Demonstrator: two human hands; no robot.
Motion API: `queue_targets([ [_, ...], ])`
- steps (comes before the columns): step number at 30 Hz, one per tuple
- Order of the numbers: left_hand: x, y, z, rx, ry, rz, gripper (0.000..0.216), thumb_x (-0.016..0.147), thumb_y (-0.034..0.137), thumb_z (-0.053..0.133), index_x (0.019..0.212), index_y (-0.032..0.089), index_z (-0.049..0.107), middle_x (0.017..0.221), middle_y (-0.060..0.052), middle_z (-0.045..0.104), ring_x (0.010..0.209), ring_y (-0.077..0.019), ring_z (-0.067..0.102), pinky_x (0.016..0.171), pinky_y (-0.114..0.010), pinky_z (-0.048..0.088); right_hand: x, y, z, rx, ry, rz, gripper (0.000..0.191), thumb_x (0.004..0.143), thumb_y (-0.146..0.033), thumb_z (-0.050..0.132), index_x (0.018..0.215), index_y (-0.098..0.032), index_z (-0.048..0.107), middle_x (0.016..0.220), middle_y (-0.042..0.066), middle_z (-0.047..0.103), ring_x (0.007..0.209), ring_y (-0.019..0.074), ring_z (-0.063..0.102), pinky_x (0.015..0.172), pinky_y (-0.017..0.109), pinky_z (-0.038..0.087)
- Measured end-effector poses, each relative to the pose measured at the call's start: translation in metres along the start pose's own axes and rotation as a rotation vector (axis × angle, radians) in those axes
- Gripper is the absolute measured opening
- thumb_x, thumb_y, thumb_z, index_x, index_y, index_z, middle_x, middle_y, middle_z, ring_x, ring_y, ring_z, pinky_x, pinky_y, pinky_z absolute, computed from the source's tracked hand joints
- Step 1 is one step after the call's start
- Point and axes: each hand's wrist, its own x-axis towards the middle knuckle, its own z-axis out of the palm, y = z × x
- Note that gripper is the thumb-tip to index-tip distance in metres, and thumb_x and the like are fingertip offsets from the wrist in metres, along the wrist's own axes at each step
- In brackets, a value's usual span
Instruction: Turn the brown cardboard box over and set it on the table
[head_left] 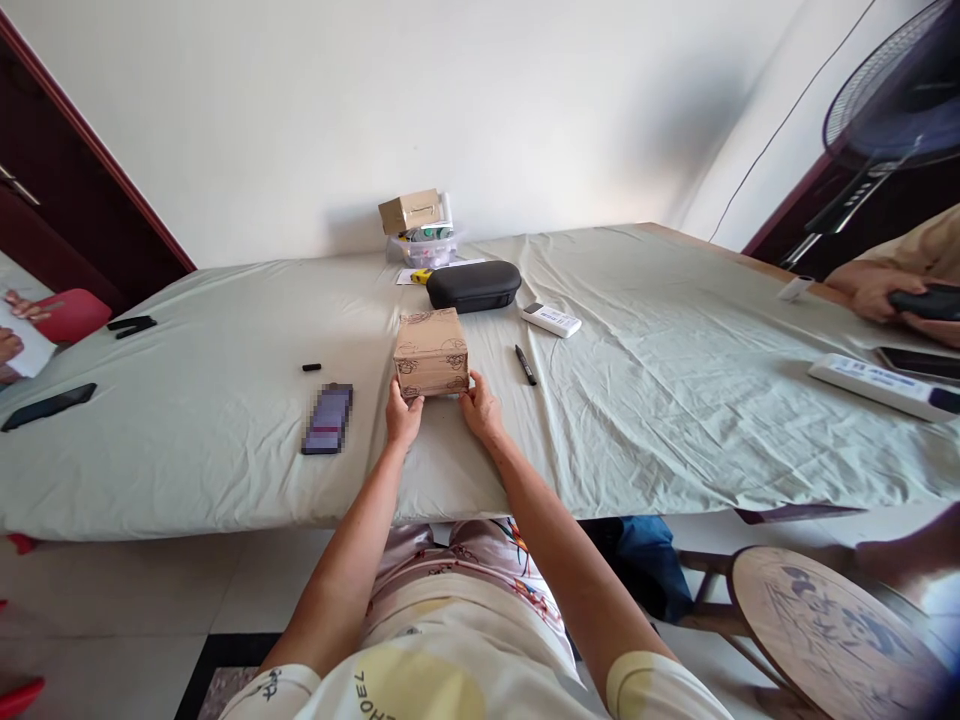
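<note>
A small brown cardboard box [430, 350] with printed round marks sits on the table's pale green cloth [645, 400], close to the near edge. My left hand [403, 415] grips its near left corner, fingers curled against the box. My right hand [480, 405] grips the near right corner in the same way. Both arms reach straight forward from my lap.
A black marker [525, 364] lies right of the box, with a white remote [551, 319] and a black case [473, 285] behind. A phone [328, 418] and a small black cap [311, 367] lie left. Other people's hands show at the far left [19, 310] and far right [881, 290]. A wooden stool [817, 620] stands at lower right.
</note>
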Motion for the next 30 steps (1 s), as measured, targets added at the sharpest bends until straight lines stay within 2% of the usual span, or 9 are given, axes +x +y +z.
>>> queue_targets([
  [8,0.0024,-0.0003,-0.0038,0.004,-0.031,0.037,0.07,0.089,0.016,0.067,0.153,0.02,0.04,0.135,-0.014,0.073,0.11,-0.0262,0.077,0.102,-0.043,0.061,0.0033,0.0025,0.0044,0.024,0.028,-0.019,0.057,0.087,-0.028,0.054,0.144,-0.021,0.056,0.085,0.004,0.075,0.075,0.0239,0.067,0.074,0.035,0.054],
  [17,0.0045,-0.0043,-0.0018,-0.005,-0.037,0.038,0.071,0.092,0.023,0.067,0.157,0.018,0.036,0.142,-0.016,0.068,0.121,-0.0246,0.073,0.104,-0.039,0.059,0.003,-0.0015,0.0046,0.006,0.019,-0.015,0.059,0.088,-0.025,0.051,0.146,-0.019,0.054,0.081,0.004,0.074,0.076,0.025,0.067,0.075,0.036,0.053],
  [23,0.0031,-0.0026,-0.0026,-0.009,-0.041,0.056,0.068,0.091,0.019,0.065,0.154,0.018,0.038,0.138,-0.015,0.071,0.115,-0.0235,0.076,0.102,-0.037,0.06,0.003,-0.0003,0.0056,-0.023,0.033,-0.002,0.06,0.087,-0.024,0.052,0.147,-0.018,0.053,0.086,0.006,0.075,0.077,0.0254,0.068,0.077,0.038,0.054],
  [30,0.0017,0.0003,-0.0039,-0.007,-0.024,0.032,0.067,0.087,0.016,0.068,0.15,0.019,0.044,0.133,-0.015,0.074,0.11,-0.0266,0.077,0.101,-0.041,0.061,0.0023,0.0021,0.0049,-0.036,0.022,-0.026,0.055,0.087,-0.025,0.054,0.142,-0.021,0.055,0.087,0.005,0.075,0.078,0.0262,0.069,0.077,0.038,0.056],
])
